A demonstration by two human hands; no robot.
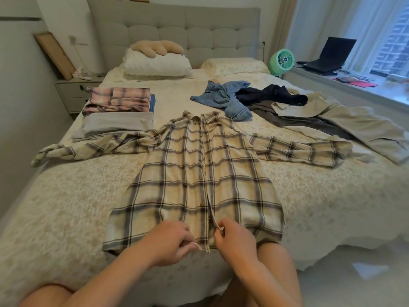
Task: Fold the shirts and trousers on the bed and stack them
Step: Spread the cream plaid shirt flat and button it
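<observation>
Writing: none legible on any garment or on the fan (282, 59).
Left hand (171, 240): fingers curled, pinching plaid shirt (194, 173) hem.
Right hand (234, 240): pinching button placket edge.
Shirt: spread flat mid-bed (77, 196), sleeves out.
Folded stack (117, 114): far left.

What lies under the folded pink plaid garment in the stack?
Under the pink plaid garment, a blue piece's edge shows, then folded grey fabric. Anything between is covered.
</observation>
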